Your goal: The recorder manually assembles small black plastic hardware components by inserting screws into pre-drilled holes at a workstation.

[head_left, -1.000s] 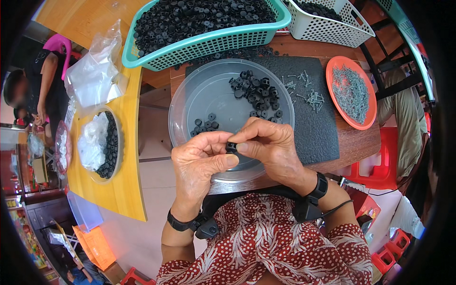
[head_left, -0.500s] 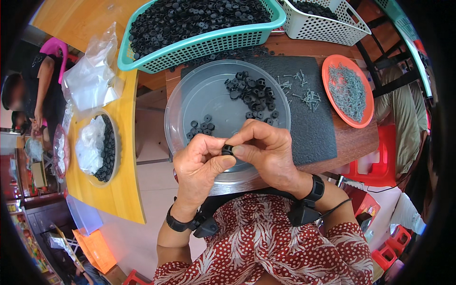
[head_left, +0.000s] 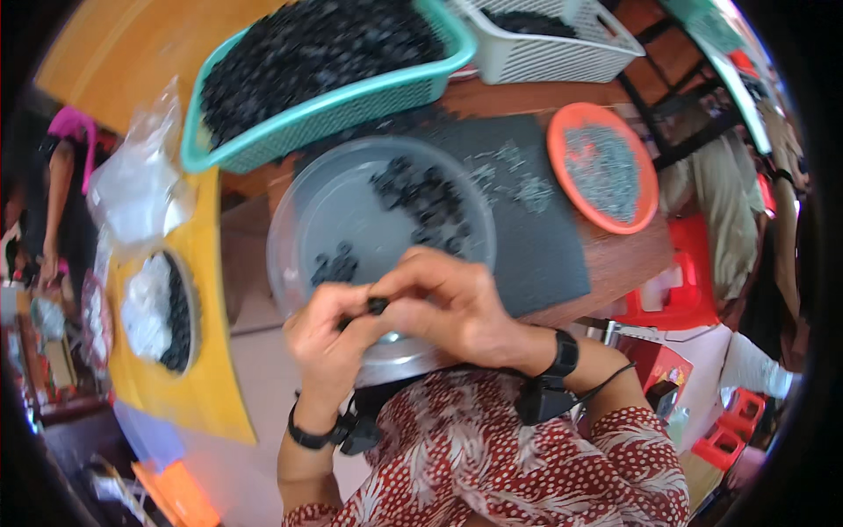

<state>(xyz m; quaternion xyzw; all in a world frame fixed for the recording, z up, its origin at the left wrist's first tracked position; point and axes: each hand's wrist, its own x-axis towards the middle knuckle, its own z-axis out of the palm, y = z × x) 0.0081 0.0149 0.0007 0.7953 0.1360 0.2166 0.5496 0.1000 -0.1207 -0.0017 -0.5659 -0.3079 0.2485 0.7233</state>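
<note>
**Both hands pinched on one small black part over the clear bowl**

Your fingertips meet on a small black part (head_left: 378,306), held just above the near rim of the clear bowl (head_left: 303,220). Your right hand (head_left: 457,307) has thumb and forefinger closed tight on it from the right; your left hand (head_left: 329,347) curls in from the left, its fingers closed against the same part. The picture is blurred there, so you cannot tell the part's exact shape.

Inside the bowl, a heap of black parts (head_left: 421,198) lies at the far right, and a smaller cluster (head_left: 335,263) lies nearer your left hand. The bowl rests on a dark mat (head_left: 544,255), which spreads out to the bowl's right, with a scatter of small metal bits (head_left: 518,180) just right of the bowl.

Farther right of the bowl sits an orange dish (head_left: 645,189) of grey metal pieces. Beyond the bowl stands a teal basket (head_left: 351,110) heaped with black parts, and a white basket (head_left: 553,53) beside it. Left of the bowl, on a yellow table (head_left: 211,369), lie a clear plastic bag (head_left: 136,189) and a round tray (head_left: 162,312) with white and black pieces.
</note>
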